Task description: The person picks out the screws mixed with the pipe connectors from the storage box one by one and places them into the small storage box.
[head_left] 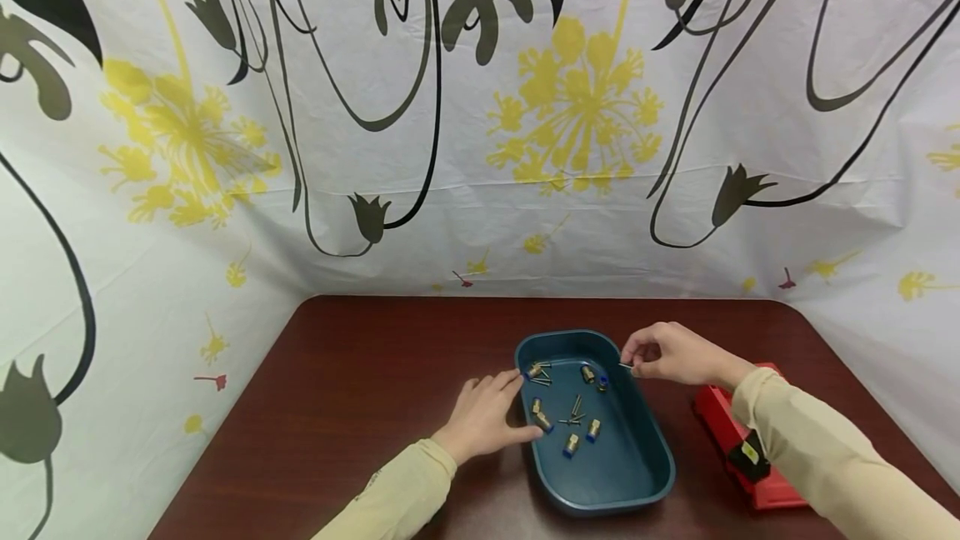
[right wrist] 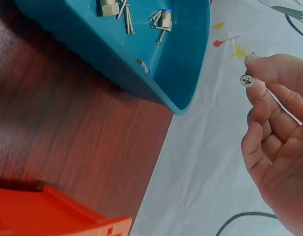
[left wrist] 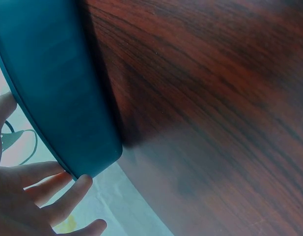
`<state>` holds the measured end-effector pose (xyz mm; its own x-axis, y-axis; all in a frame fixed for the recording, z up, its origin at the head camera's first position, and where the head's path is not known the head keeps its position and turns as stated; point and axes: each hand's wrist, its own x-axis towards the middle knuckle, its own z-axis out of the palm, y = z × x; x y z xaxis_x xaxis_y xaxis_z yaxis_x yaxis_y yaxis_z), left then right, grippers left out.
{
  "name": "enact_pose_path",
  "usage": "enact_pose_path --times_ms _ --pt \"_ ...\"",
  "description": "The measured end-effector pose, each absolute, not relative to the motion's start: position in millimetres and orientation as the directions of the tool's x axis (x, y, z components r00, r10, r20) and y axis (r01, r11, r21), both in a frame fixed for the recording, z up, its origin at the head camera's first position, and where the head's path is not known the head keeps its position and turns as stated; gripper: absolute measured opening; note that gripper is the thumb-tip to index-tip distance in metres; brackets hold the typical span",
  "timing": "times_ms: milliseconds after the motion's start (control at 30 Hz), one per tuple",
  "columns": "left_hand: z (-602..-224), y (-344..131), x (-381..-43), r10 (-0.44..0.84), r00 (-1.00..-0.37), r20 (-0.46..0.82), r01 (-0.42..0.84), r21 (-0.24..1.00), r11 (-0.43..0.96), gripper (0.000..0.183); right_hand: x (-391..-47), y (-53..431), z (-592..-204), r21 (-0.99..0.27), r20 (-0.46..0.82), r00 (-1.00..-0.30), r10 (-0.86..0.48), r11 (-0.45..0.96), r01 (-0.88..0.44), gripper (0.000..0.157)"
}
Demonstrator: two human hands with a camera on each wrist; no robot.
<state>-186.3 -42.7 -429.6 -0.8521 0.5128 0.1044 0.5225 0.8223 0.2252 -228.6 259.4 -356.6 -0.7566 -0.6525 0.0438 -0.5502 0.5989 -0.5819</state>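
My right hand pinches a screw between thumb and forefinger, just beyond the right rim of a blue tray. A cross recess shows on the screw's head in the right wrist view. At the tray's left side, my left hand has its fingers extended, with fingertips touching the rim; its thumb reaches over the edge. Inside the tray lie several brass fittings with blue collars and several loose screws, scattered in small groups.
Right of the tray stands a red plastic bin, partly hidden by the right forearm. A black block with a yellow-green label shows beside that forearm. A patterned cloth hangs behind the dark red wooden table.
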Motion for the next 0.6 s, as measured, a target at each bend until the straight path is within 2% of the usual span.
enact_pose_path --times_ms 600 --pt "-431 -43 -188 0.514 -0.852 0.097 0.522 0.227 0.822 0.077 -218 300 -349 -0.599 0.061 -0.811 -0.582 0.629 -0.496 0.007"
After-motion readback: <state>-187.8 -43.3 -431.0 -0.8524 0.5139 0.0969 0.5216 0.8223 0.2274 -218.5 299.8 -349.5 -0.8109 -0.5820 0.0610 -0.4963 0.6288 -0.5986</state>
